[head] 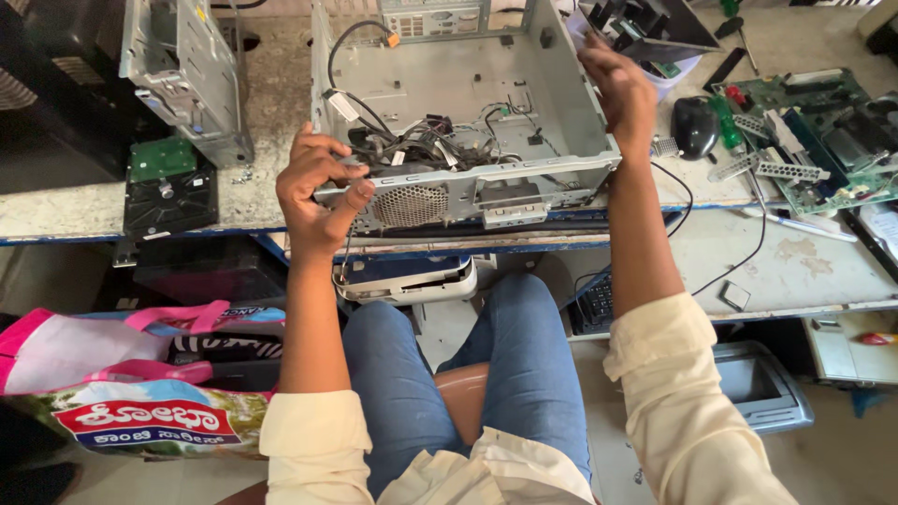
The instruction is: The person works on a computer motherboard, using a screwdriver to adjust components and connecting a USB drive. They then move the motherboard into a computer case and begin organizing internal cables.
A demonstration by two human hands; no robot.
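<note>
Grey metal fills the middle of the frame: an open computer case [458,112] lying on the workbench [271,103], holding one tangle of black cables [421,150]. I am gripping its front left corner with my left hand [318,192], fingers curled around the edge. My right hand [619,93] is resting on its right wall, fingers bent over the rim. At right, one black mouse [694,126] is sitting beside one green circuit board [814,140]. At lower left, one pink bag [122,374] is standing, contents hidden.

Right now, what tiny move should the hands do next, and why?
Probably draw the computer case a little nearer: the left hand grips its front corner, the right hand rests on its side wall, and the loose cables lie deep inside.
</note>
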